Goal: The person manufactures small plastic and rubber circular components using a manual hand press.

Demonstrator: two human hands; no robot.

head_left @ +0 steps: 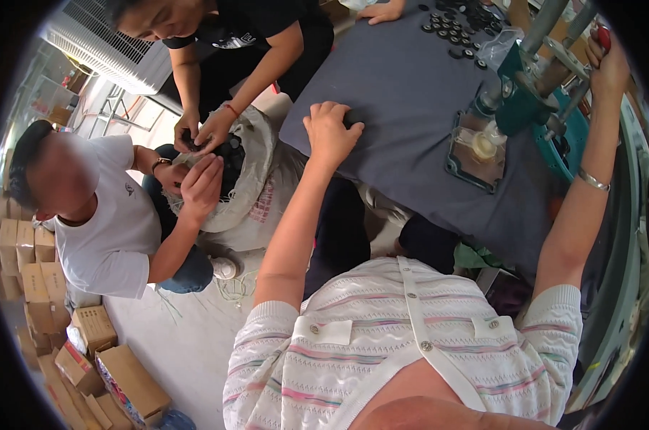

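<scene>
My left hand (329, 135) rests at the left edge of the grey cloth-covered table (403, 93). Its thumb and fingers close around a small black round piece (352, 117), partly hidden by them. Up at the far right, my right hand (608, 66) is wrapped round the red-knobbed lever (604, 39) of a green bench press (519, 89). Below the press head, a pale yellowish round fixture (484, 147) sits on the green-rimmed base (472, 184).
Several black round parts (450, 29) lie at the table's far side by a clear plastic bag (500, 49). A teal bin (565, 147) stands behind the press. To the left, two people handle small dark pieces over a white woven sack (256, 154). Cardboard boxes (134, 380) fill the lower left.
</scene>
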